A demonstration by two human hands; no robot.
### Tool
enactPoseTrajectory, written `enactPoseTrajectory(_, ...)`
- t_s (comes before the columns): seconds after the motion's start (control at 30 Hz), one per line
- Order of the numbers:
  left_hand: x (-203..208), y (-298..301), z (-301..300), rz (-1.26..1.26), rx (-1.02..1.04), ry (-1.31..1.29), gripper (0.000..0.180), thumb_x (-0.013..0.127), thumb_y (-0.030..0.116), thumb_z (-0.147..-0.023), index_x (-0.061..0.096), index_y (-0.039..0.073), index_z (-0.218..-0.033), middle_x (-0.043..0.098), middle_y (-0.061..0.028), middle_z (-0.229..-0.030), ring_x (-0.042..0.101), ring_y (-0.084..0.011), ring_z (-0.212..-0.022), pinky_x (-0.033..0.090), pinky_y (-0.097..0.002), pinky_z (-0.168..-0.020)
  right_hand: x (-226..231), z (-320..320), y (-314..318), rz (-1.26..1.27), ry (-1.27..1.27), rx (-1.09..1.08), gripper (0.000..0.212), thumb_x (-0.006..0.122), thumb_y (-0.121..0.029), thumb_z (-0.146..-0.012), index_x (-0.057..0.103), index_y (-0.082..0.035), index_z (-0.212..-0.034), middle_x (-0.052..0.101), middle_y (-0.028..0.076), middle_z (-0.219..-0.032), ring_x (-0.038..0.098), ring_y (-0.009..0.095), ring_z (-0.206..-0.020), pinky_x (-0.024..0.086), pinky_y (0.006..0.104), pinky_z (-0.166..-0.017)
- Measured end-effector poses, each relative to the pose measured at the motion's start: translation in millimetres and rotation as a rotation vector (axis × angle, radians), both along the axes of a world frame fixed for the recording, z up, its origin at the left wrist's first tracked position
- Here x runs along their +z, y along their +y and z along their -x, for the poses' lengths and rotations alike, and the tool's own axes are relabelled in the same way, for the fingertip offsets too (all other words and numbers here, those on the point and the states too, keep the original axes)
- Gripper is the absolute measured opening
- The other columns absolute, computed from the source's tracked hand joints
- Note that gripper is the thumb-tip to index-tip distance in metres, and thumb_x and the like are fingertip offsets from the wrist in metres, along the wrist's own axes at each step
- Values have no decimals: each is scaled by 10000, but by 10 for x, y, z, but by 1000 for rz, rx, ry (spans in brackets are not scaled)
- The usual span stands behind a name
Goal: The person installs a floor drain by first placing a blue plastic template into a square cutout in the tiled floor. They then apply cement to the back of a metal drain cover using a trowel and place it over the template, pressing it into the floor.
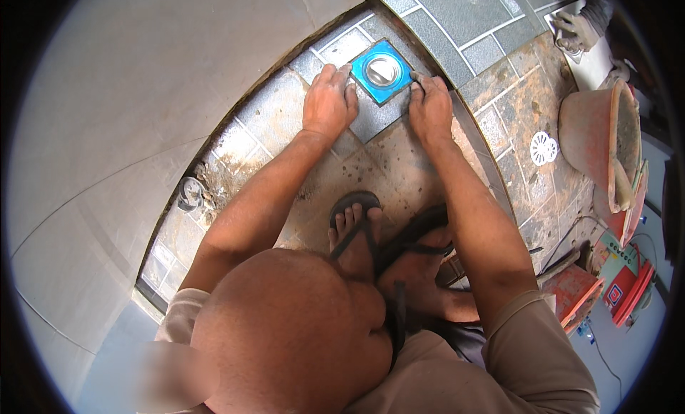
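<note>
A square floor drain (360, 67) with a blue face and a round metallic centre is set near the far end of the tiled recess. My left hand (330, 104) is closed at its left corner, fingertips against the edge. At the opposite corner my right hand (432, 111) pinches the edge between thumb and fingers. Grey tiles (275, 100) with pale joints surround the drain, and a bare brownish patch lies on the near side. Whether the drain rests on its bed or is slightly raised, I cannot tell.
A wall (128, 93) borders the recess on the left. To the right are a white perforated round cover (544, 149), a reddish bucket (589, 132) and a red case (628, 289). Another person's gloved hand (576, 32) is at the far right. A small metal ring-shaped piece (190, 193) lies left.
</note>
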State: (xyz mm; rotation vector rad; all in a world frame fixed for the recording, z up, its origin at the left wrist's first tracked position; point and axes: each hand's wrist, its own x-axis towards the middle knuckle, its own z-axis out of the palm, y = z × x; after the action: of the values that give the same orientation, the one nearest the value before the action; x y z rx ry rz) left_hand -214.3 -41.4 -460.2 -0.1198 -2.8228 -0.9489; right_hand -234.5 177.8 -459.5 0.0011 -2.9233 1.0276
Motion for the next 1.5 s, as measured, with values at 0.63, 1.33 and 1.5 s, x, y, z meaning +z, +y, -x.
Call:
enactPoseTrajectory(0.63,73,16,-5,46,-16,-85,449,631,97,-946,662,23,-1387,617,-219,-1135,660,-402,-1055,554,-493,-956,80,1,-8,-45,-88,14,359,557,-136,-1046,707,-97,-1369,662,211,-1186,642,397,-1173,507,467,-1043)
enactPoseTrajectory(1.33,223,134,107,171,20,-317,681,780,440,-945,610,83,-1500,637,-172,-1307,669,-347,-1185,572,-454,-996,-4,190,81,-129,-107,108,378,598,-158,-1030,738,-214,-1377,679,230,-1100,672,428,-1094,531,495,-1005)
enactPoseTrajectory(1.5,234,147,118,197,16,-360,690,769,447,-949,601,88,-1514,627,-167,-1336,656,-334,-1218,555,-447,-1039,0,183,71,-139,-121,102,386,606,-164,-1030,730,-242,-1387,677,209,-1126,672,404,-1111,530,497,-1012)
